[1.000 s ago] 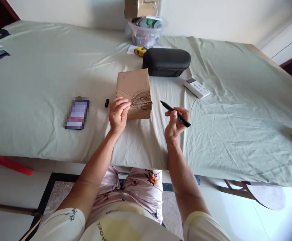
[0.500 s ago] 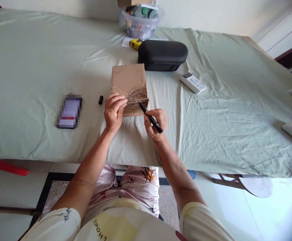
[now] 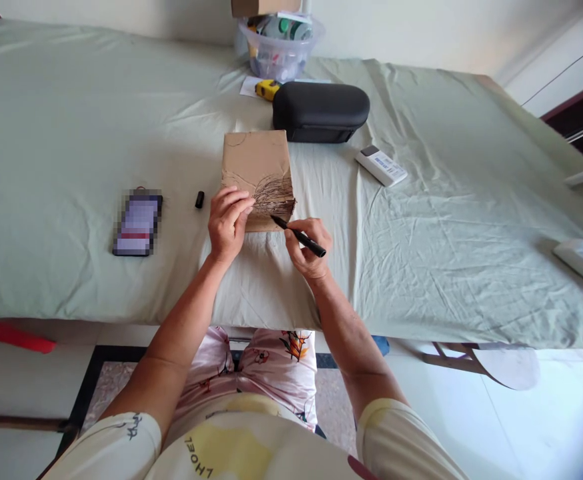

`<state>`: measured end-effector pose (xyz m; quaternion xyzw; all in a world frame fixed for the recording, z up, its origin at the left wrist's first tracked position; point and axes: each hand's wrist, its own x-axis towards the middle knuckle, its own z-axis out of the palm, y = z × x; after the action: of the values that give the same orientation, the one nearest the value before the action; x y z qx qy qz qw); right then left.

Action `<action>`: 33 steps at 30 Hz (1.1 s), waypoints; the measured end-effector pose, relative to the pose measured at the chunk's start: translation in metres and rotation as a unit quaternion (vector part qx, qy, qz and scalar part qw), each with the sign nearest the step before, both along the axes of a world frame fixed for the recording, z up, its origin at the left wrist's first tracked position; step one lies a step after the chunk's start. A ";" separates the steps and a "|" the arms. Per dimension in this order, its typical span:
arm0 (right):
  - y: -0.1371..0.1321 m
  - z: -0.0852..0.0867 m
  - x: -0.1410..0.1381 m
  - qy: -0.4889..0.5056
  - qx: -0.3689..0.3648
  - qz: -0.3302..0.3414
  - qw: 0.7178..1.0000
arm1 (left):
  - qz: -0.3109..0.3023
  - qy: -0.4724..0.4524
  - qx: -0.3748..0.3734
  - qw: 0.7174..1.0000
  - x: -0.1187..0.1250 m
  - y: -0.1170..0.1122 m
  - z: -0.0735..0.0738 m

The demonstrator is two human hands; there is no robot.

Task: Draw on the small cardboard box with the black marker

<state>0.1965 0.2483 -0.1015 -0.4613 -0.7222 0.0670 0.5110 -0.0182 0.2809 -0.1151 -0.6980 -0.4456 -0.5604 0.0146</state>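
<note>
A brown cardboard box [image 3: 256, 153] lies on the cloth in front of me, with many dark curved pen lines on its lower right part. My left hand [image 3: 229, 223] is closed at the box's left edge, its fingers pressed together on the surface beside the lines. Between the thumb and fingers of my right hand [image 3: 311, 247] is a black marker [image 3: 304, 239], slanting up to the left. Its tip is at the lower part of the box, just under the dense lines; whether it touches is hard to tell. The black marker cap [image 3: 200, 199] lies apart, left of my left hand.
A phone [image 3: 138, 223] with a blurred screen lies at left. Behind the box are a black hard case [image 3: 321, 112], a yellow tape measure [image 3: 267, 89] and a clear plastic tub [image 3: 279, 57]. White devices [image 3: 381, 165] lie at right on the pale green tablecloth [image 3: 446, 220].
The marker's tip has moved a little left and down on the box, and the marker lies flatter in my right hand. My left hand stays in place. The view has shifted slightly.
</note>
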 end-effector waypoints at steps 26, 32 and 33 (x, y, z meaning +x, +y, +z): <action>0.042 -0.024 0.042 -0.196 -0.244 -0.189 0.931 | 0.173 -0.090 0.017 0.981 -0.013 -0.016 0.003; 0.044 -0.026 0.044 -0.161 -0.234 -0.190 0.940 | 0.299 -0.028 -0.164 0.940 -0.077 -0.048 0.017; 0.045 -0.025 0.043 -0.151 -0.237 -0.195 0.940 | 0.341 -0.010 -0.209 0.916 -0.091 -0.053 0.020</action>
<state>0.2400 0.2932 -0.1270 -0.7055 -0.6501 0.0647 0.2748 -0.1093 0.2276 -0.0950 -0.4848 -0.7641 -0.4220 0.0541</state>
